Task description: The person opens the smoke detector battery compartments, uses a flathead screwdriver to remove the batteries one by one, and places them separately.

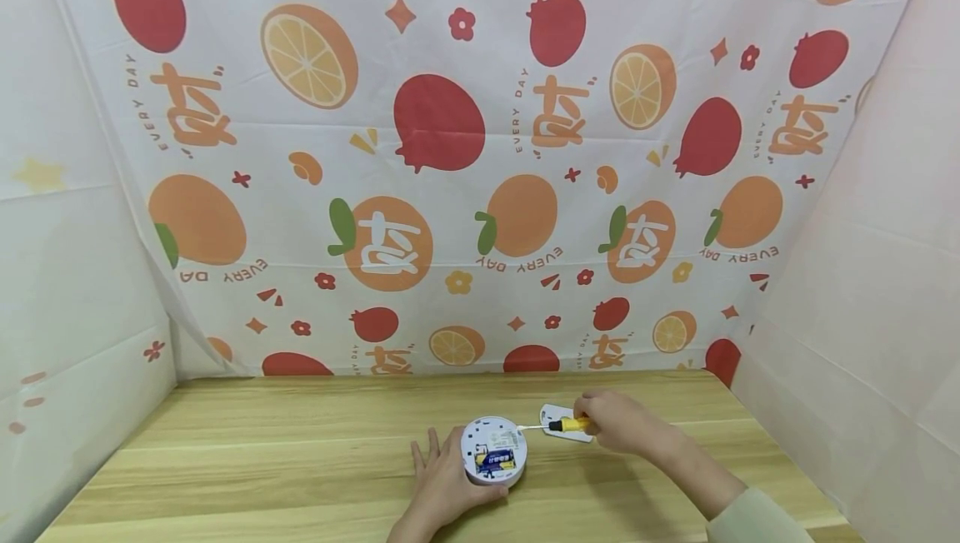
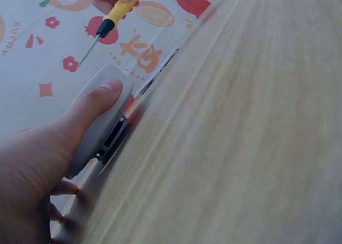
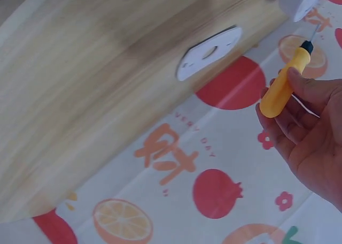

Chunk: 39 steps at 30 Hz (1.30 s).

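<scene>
A round white device (image 1: 476,438) lies on the table with its back facing up, its battery bay showing blue and yellow batteries (image 1: 495,461). My left hand (image 1: 438,480) grips its side, thumb on the near edge and fingers round the left; the thumb presses the rim in the left wrist view. With curled fingers, my right hand (image 1: 621,422) holds a screwdriver (image 3: 286,86) by its yellow handle, below a black collar. Its thin shaft points left, the tip at the device's upper right rim in the head view.
A flat white plate (image 3: 195,62) with a hole in it lies on the wooden table (image 1: 300,460), right of the device and partly under the screwdriver in the head view. A fruit-print cloth (image 1: 450,318) hangs behind the table, with pale cloth at both sides.
</scene>
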Each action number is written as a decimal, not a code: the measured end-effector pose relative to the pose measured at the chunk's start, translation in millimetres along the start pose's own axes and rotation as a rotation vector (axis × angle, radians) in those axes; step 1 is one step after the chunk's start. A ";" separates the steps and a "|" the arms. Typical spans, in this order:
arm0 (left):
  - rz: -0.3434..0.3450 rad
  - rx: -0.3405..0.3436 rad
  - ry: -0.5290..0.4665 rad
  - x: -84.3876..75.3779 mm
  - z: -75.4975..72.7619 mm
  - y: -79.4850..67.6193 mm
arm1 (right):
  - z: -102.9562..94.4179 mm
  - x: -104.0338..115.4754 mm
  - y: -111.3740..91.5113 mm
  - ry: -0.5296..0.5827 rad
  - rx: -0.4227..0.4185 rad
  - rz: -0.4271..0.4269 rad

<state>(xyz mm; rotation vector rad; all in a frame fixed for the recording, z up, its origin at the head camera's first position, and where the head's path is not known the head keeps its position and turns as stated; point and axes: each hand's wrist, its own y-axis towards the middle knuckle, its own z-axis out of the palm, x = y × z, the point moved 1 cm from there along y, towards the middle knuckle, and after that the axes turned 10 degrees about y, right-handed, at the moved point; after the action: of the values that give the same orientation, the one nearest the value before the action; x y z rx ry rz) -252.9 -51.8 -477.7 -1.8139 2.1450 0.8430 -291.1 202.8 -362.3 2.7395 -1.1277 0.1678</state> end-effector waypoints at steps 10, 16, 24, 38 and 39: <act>-0.013 0.015 -0.005 -1.5 -0.6 0.0 | -6.6 15.0 1.3 0.011 0.023 -0.050; -0.002 -0.009 0.004 -1.4 0.1 0.3 | -11.5 25.1 3.8 -0.014 0.044 -0.061; -0.016 0.003 0.007 -1.8 -0.2 1.0 | -20.1 42.4 15.0 -0.112 0.086 -0.060; -0.028 0.003 -0.015 -4.6 -2.8 -0.7 | -28.1 95.5 41.1 -0.655 0.146 -0.111; -0.029 0.004 -0.016 -4.7 -2.8 -0.9 | -27.9 98.0 42.1 -0.676 0.147 -0.114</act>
<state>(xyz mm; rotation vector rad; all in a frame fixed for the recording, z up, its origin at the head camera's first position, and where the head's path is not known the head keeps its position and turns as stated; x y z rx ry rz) -250.5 -49.5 -473.3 -1.8254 2.1043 0.8426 -252.6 111.8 -313.4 3.0704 -1.1097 -0.7731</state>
